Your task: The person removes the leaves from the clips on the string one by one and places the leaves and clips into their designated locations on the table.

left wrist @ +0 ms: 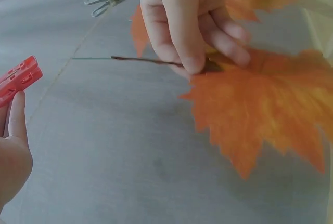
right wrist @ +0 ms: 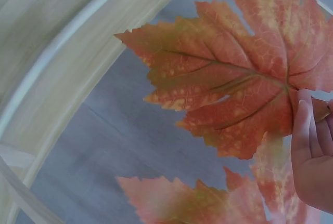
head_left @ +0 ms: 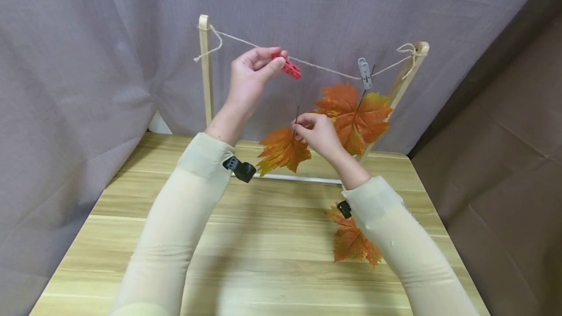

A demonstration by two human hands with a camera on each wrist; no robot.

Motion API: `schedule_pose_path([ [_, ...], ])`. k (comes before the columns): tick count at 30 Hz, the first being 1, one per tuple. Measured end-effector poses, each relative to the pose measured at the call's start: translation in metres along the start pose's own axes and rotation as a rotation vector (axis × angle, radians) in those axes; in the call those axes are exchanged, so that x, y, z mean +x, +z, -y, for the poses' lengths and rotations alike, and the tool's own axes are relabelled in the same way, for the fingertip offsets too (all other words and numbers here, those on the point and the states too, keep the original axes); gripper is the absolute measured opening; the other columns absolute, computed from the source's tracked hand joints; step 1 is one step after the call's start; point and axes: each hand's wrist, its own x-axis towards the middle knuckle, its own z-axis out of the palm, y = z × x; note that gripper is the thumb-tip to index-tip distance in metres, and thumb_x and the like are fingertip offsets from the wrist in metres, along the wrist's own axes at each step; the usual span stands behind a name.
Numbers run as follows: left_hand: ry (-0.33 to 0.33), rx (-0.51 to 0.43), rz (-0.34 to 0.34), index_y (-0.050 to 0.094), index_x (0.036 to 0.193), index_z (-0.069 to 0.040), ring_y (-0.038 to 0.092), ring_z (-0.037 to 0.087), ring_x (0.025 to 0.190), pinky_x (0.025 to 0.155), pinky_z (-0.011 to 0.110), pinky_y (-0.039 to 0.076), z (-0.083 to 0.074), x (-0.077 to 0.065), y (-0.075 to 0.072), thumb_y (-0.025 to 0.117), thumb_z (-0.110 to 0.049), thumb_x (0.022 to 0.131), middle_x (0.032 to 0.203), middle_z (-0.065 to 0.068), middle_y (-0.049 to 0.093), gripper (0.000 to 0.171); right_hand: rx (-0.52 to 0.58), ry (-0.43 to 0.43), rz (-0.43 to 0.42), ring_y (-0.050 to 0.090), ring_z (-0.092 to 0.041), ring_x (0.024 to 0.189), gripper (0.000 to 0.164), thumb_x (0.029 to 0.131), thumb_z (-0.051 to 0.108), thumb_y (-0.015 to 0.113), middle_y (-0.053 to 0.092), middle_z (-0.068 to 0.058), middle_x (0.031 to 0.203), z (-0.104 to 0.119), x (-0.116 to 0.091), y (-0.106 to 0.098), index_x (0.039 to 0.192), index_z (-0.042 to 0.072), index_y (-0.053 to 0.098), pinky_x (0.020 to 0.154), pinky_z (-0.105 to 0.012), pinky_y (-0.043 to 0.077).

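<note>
My left hand (head_left: 252,74) pinches a red clothespin (head_left: 291,69) between thumb and fingers, close to the twine (head_left: 320,66). Lower and to the right, my right hand (head_left: 319,133) pinches the dark stem of an orange maple leaf (head_left: 284,152); the stem points up toward the twine, as the left wrist view shows with the leaf (left wrist: 260,104) spread beside the fingers. A grey clothespin (head_left: 365,73) sits on the twine at the right, with a second maple leaf (head_left: 353,116) hanging from it by its stem.
Two wooden posts (head_left: 205,72) carry the twine, tied at each top. A third maple leaf (head_left: 354,243) lies on the wooden table (head_left: 263,247), partly under my right forearm. A white bar (head_left: 303,179) runs low between the posts. Grey curtain (head_left: 307,4) hangs behind.
</note>
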Motion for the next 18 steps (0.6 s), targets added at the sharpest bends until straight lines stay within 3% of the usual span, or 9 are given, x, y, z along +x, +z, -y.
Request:
schedule_pose_path([
  [3,0.012,0.068,0.024,0.062,0.103,0.011,0.067,0.007,0.083,0.091,0.03,0.052,0.004,-0.004,-0.007,0.064,0.005,0.084,0.084,-0.001,0.071,0.02,0.021,0.012,0.011,0.067,-0.031,0.071,0.017,0.091,0.015,0.06,0.069,-0.018,0.086,-0.002,-0.005,0.003,0.096,0.001,0.068,0.067,-0.041,0.057],
  [8,-0.015,0.183,0.041,0.064,0.104,0.007,0.067,0.008,0.089,0.092,0.028,0.051,0.009,-0.013,-0.022,0.066,0.001,0.083,0.095,0.007,0.073,0.022,0.056,0.035,0.024,0.067,-0.03,0.071,0.018,0.091,0.015,0.06,0.07,-0.018,0.087,-0.01,-0.014,0.006,0.096,0.0,0.068,0.068,-0.044,0.057],
  [13,-0.049,0.255,0.044,0.066,0.104,0.002,0.067,0.006,0.088,0.09,0.024,0.05,0.014,-0.024,-0.041,0.068,-0.001,0.082,0.098,0.005,0.073,0.021,0.092,0.045,0.039,0.068,-0.024,0.068,0.018,0.091,0.016,0.06,0.07,-0.018,0.089,-0.02,-0.023,0.008,0.096,0.0,0.068,0.065,-0.039,0.057],
  [18,-0.088,0.293,0.062,0.063,0.106,0.003,0.067,0.003,0.086,0.088,0.022,0.051,0.019,-0.036,-0.06,0.067,0.0,0.083,0.091,-0.008,0.073,0.023,0.114,0.066,0.056,0.067,-0.019,0.065,0.02,0.092,0.017,0.059,0.069,-0.02,0.093,-0.028,-0.033,0.007,0.098,0.0,0.067,0.064,-0.034,0.057],
])
